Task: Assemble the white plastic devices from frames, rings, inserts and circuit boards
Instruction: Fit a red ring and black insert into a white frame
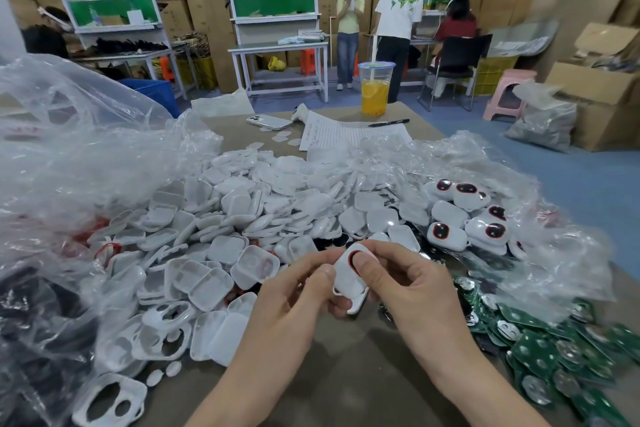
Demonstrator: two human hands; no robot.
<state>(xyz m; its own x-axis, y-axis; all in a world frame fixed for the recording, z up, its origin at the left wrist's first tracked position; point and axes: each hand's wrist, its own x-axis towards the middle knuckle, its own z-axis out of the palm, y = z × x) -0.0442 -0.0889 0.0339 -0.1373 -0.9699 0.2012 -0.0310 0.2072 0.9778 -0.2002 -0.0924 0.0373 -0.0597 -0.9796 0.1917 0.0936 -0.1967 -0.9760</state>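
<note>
Both hands hold one white plastic device (346, 279) above the table's near edge. My left hand (298, 302) grips its left side with thumb and fingers. My right hand (412, 291) grips its right side, the thumb pressing on the front where a red ring shows. A big heap of white plastic shells (242, 215) lies behind and to the left. Finished white devices with red-ringed dark windows (464, 218) lie at the right. Green circuit boards (554, 350) are piled at the near right. White frames with two holes (110, 399) lie at the near left.
Clear plastic bags (69, 135) bulge at the left and wrap the piles. A phone (268, 121), a paper sheet (346, 133), a pen (389, 122) and a cup of orange drink (375, 88) stand at the table's far end. People, workbenches and cardboard boxes fill the background.
</note>
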